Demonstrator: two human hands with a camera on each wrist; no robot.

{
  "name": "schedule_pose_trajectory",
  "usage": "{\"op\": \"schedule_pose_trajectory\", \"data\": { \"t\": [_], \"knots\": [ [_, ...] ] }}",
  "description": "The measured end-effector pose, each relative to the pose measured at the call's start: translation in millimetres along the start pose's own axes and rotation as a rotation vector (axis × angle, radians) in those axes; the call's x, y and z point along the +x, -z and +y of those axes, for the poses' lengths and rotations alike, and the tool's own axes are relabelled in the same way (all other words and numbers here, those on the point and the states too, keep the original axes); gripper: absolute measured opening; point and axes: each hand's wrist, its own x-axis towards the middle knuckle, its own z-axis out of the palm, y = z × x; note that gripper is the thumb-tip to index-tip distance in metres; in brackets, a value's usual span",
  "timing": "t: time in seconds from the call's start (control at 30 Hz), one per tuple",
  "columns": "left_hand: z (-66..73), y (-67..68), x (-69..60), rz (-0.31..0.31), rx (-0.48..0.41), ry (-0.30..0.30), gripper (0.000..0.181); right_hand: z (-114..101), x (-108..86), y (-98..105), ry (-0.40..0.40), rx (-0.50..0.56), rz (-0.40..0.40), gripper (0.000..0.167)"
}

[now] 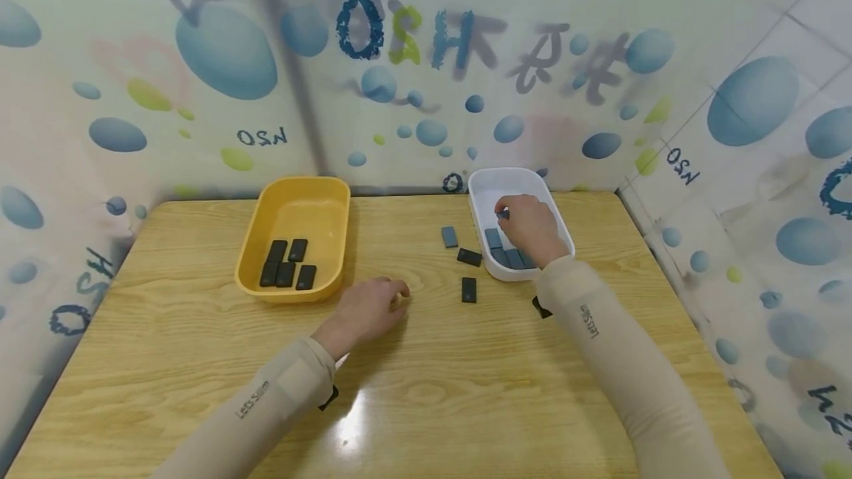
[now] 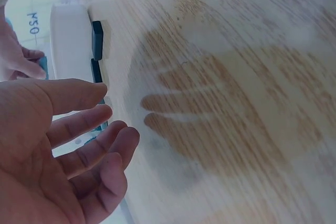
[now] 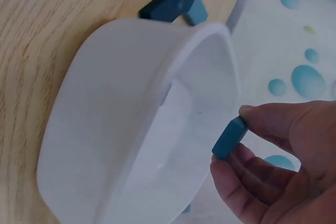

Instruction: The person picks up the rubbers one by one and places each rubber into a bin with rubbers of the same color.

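Observation:
My right hand (image 1: 529, 226) is over the white plastic bin (image 1: 476, 202), pinching a small blue-grey rectangular block (image 3: 230, 137) between thumb and fingertips. In the right wrist view the block is tilted beside the bin's rim. Several blue-grey blocks (image 1: 514, 258) lie inside this bin, partly hidden by the hand. My left hand (image 1: 369, 309) hovers above the table, right of the yellow bin (image 1: 346, 242). Its fingers (image 2: 81, 124) are loosely bent with nothing between them. Several black blocks (image 1: 285, 274) lie in the yellow bin.
Between the bins, on the wooden table (image 1: 426, 361), lie a loose blue-grey block (image 1: 449, 237), a black block (image 1: 470, 256) by the white bin, and another black block (image 1: 469, 290) nearer me. A patterned wall covering (image 1: 399, 117) stands behind the table.

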Motion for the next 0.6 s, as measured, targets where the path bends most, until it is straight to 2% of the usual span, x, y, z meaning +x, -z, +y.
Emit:
{"op": "schedule_pose_trajectory", "data": {
  "t": [0.23,0.6],
  "knots": [
    [-0.6,1.1,-1.5,0.002,-0.005,0.003,0.021,15.9,8.5,-5.2,-0.051,0.009,-0.007,0.025],
    [-3.3,-1.2,-2.9,0.012,-0.004,-0.009,0.02,24.8,18.4,-17.3,-0.12,0.028,-0.079,0.028]
  ]
}}
